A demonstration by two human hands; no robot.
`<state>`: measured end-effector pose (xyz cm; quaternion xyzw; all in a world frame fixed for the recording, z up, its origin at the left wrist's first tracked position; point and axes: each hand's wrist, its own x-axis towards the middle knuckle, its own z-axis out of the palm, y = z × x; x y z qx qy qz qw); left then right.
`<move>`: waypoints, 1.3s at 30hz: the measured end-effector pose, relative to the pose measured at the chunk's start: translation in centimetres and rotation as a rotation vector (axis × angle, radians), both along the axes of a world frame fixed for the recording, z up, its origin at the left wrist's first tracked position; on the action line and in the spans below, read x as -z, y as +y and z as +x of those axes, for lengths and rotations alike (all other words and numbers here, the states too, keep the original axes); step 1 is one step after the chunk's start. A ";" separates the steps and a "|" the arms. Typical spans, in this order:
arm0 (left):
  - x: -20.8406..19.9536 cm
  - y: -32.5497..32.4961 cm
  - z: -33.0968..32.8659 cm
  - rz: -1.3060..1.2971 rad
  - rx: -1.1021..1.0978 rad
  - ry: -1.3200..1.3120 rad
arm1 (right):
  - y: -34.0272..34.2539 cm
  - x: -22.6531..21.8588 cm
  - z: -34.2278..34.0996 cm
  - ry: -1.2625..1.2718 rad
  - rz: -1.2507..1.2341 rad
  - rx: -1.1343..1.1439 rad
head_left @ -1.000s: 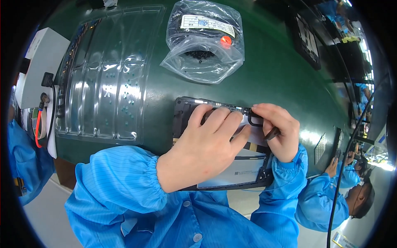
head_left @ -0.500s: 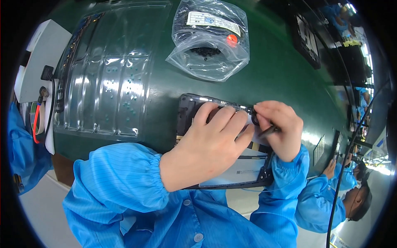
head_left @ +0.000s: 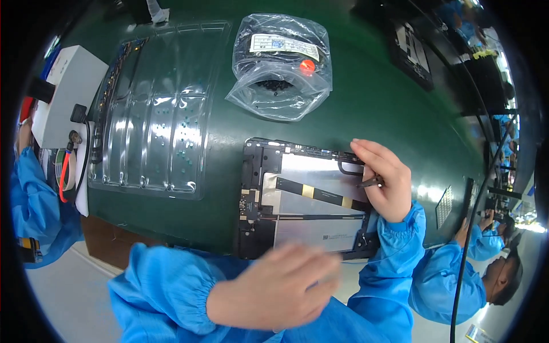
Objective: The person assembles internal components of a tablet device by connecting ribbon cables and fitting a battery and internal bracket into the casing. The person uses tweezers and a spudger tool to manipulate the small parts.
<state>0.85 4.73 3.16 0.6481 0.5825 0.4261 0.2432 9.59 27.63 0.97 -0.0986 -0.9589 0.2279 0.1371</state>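
Note:
An opened tablet (head_left: 291,226) lies on the green table in front of me, its back off. Inside show silver plates, a black-and-gold ribbon cable (head_left: 309,192) running aslant, and a small circuit board at its left. My right hand (head_left: 389,180) is closed at the tablet's upper right corner, thumb and forefinger at the edge. A slim dark pointed tool (head_left: 373,182) sticks out from within its grip, its tip toward the tablet's inside. My left hand (head_left: 280,288), smeared by motion, hovers by the tablet's near edge; whether it holds anything is unclear.
Beyond the tablet lies a clear plastic bag (head_left: 280,103) of small black parts. To the left are a clear ribbed tray (head_left: 151,126) with small green pieces and a grey box (head_left: 71,97) with cables. Another device (head_left: 414,54) lies far right; a co-worker (head_left: 457,274) sits at right.
My left hand has drawn back off the tablet toward me, uncovering the ribbon cable and silver plates. My right hand has stayed at the corner with the dark tool. The view has shifted slightly.

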 end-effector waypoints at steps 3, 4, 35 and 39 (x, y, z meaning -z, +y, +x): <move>2.6 -2.6 3.0 -0.396 0.329 -0.949 | -0.5 -1.0 -0.7 0.024 0.049 -0.042; 3.3 -2.3 3.4 -0.663 0.417 -1.548 | -0.6 -1.0 -0.7 0.031 0.056 -0.035; -5.3 -4.8 6.6 0.321 -0.668 0.456 | -9.9 -5.3 5.9 0.431 -0.933 0.206; -4.4 -5.7 7.7 0.363 -0.771 0.579 | -10.0 -6.6 2.9 0.414 -1.055 0.152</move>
